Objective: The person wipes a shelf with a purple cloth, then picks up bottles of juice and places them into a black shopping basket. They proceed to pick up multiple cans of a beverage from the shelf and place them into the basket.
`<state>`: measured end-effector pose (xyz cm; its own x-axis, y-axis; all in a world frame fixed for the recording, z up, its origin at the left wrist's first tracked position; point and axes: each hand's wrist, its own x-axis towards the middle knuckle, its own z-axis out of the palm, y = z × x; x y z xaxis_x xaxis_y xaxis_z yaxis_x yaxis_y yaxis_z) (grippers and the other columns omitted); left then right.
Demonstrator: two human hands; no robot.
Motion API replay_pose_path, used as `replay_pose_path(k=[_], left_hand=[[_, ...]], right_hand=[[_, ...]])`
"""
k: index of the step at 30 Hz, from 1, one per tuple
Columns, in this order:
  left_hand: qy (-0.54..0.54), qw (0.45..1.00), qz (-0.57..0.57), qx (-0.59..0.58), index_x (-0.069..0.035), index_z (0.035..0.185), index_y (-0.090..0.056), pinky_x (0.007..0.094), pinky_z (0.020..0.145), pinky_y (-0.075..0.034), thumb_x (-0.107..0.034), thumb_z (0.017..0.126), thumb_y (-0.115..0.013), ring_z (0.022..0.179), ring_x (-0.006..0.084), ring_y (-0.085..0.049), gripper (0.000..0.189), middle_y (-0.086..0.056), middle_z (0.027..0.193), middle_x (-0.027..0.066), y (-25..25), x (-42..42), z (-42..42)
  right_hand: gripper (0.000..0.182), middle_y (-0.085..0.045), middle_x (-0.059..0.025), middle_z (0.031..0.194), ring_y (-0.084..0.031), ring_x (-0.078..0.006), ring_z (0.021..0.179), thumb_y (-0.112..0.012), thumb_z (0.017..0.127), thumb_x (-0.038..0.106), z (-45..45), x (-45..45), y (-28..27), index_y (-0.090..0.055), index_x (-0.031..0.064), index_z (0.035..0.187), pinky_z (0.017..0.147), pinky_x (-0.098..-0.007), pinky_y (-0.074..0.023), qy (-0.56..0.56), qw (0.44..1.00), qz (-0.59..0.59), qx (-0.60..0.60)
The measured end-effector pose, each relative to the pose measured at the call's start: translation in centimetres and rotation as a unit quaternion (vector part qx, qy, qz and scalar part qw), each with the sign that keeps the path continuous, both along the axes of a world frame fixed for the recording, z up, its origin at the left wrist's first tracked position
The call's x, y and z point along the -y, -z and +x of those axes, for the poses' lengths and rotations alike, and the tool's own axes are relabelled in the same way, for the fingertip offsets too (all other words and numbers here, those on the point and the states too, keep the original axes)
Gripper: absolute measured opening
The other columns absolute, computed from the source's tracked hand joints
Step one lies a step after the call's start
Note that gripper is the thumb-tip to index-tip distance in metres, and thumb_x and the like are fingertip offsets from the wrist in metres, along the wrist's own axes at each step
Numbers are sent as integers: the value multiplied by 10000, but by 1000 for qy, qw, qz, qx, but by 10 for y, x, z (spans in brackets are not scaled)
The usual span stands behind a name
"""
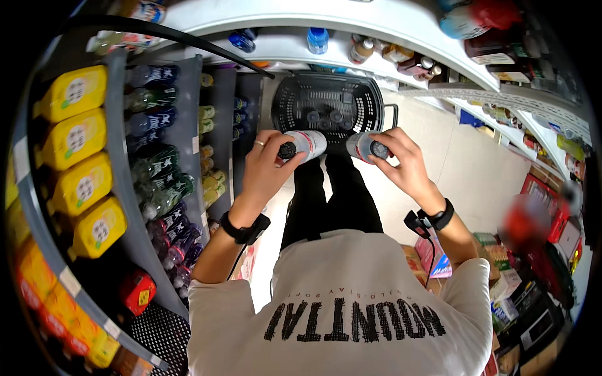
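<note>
My left hand (267,162) grips a white bottle with a black cap (310,144), its fingers around the neck and cap. A second bottle with a dark cap and red marks on its label (361,144) is held at its cap by my right hand (400,160). Both bottles are held apart from each other, over the near side of a black plastic shopping basket (375,101). Inside the basket several dark round caps or bottle tops are visible; what lies beneath them is too dark to tell.
Grey shelves (195,108) at the left hold drink bottles and yellow jugs (77,141). White shelves (282,47) with bottles run across the far side and right. Boxes (505,284) are piled at the lower right. A black strip (178,37) crosses the upper left.
</note>
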<state>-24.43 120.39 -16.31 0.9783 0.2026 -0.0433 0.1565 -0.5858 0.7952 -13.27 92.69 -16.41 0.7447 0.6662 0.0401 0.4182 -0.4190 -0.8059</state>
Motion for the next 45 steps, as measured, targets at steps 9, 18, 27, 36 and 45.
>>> replay_pose_path(k=[9,18,27,36,45], left_hand=[[38,996,9,-79,-55,914,-548,452,688,-509,-54,742,-753,810,388,-606,267,-530,943,139,243,-9,1],[62,979,-1,-192,-49,1023,-517,473,741,-540,-69,744,-750,905,415,-614,364,-528,1069,168,395,-2,-19],[116,933,35,-338,-45,1078,-521,473,785,-542,-89,761,-757,934,413,-623,398,-527,1108,177,497,10,-8],[219,900,47,-374,-39,1126,-572,470,909,-514,-39,826,-665,1103,395,-579,314,-566,1194,198,586,-3,40],[229,884,0,-407,-3,1147,-611,431,923,-494,-151,828,-662,1111,392,-577,355,-604,1199,226,554,-6,45]], right_hand=[[347,-539,-131,993,-617,-361,870,-715,687,-22,-30,-22,209,-615,29,1015,755,-412,-531,57,988,-121,-75],[336,-527,-161,1008,-607,-410,887,-711,711,6,-49,-20,369,-576,46,1016,773,-460,-521,114,966,-176,-154],[351,-556,-216,1104,-626,-434,909,-729,709,66,-28,-29,503,-592,40,1031,787,-486,-539,32,948,-256,-187],[358,-534,-296,1158,-617,-466,952,-628,773,27,-19,-45,616,-572,-13,1124,834,-497,-536,-37,914,-337,-223],[341,-624,-255,1053,-618,-427,979,-627,764,84,5,-33,547,-629,22,1100,855,-479,-507,-24,940,-250,-231]])
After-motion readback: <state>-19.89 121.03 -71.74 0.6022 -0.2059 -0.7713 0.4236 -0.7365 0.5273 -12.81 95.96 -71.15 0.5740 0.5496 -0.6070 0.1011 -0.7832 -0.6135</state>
